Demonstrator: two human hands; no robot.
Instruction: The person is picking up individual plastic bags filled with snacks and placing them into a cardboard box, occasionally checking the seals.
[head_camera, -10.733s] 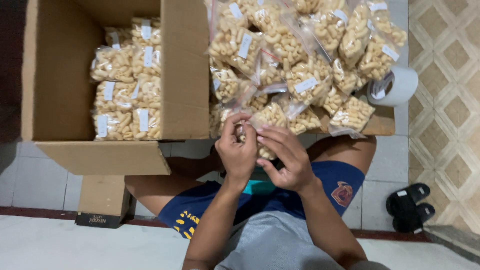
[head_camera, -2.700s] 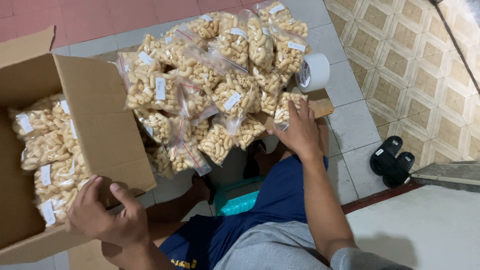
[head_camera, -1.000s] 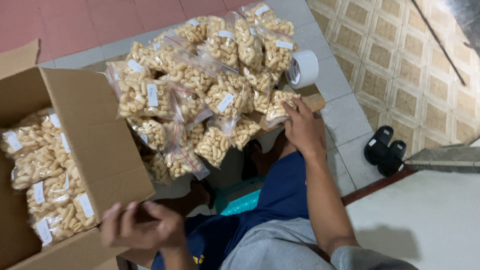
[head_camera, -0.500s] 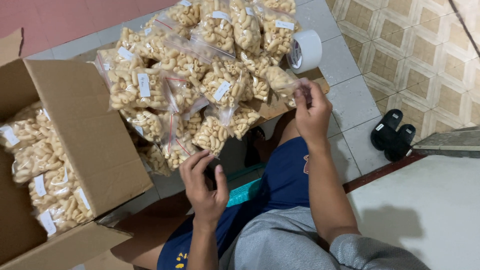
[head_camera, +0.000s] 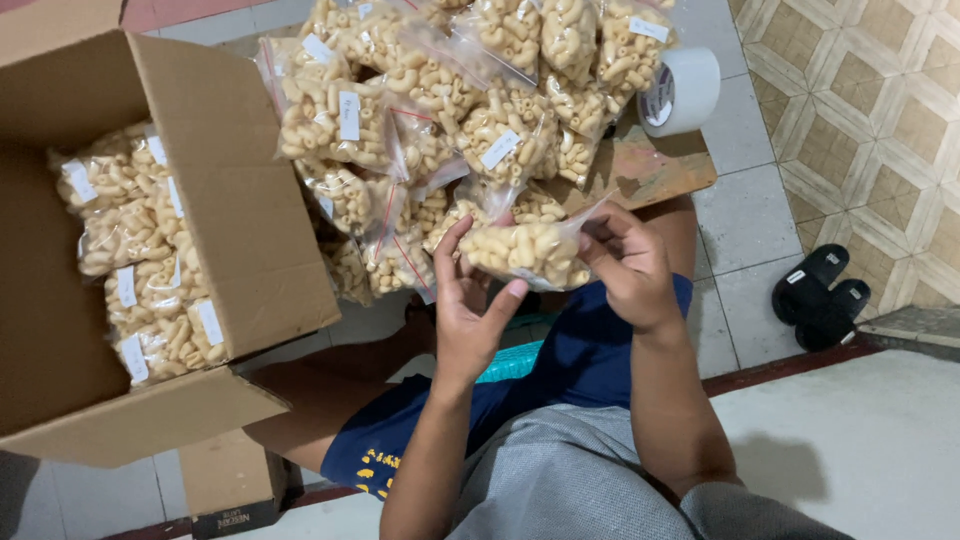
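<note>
Both hands hold one clear bag of macaroni (head_camera: 527, 252) over the lap: the left hand (head_camera: 468, 318) cups it from below, fingers spread, while the right hand (head_camera: 630, 262) fingers pinch what seems its open end. The bag pile (head_camera: 440, 110) lies at 12 o'clock, the half-filled cardboard box (head_camera: 215, 200) at 9, tape roll (head_camera: 680, 92) at 1.

Home floor used as small packing spot: tiled floor (head_camera: 740, 215), patterned tiles (head_camera: 860, 130), black slippers (head_camera: 822, 297), open cardboard box (head_camera: 225, 210) of bagged macaroni-shaped snacks (head_camera: 140, 260), heap of identical labelled bags (head_camera: 450, 110), tape roll (head_camera: 680, 90).
</note>
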